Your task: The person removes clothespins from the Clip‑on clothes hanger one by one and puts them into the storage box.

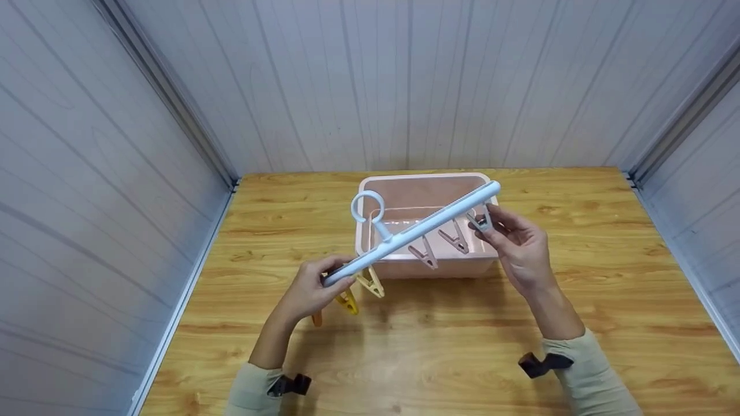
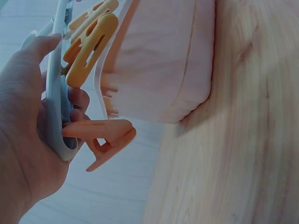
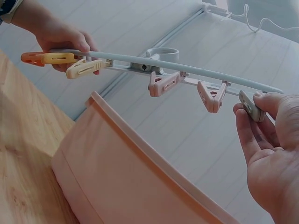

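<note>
Plastic clip hanger [image 1: 413,231] reads light, stiff, smooth, held tilted over the pink bin [image 1: 370,190]; I see my left hand [image 1: 309,292] wrapped round its near end, my right hand [image 1: 520,245] pinching the grey end clip [image 3: 251,106], so grip the bar, not the dangling clips.

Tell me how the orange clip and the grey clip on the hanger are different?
The orange clip hangs at the bar's end by the left hand; the grey clip hangs at the opposite end. The right hand pinches the grey clip; the orange clip dangles free. Both hang from the blue hanger.
</note>
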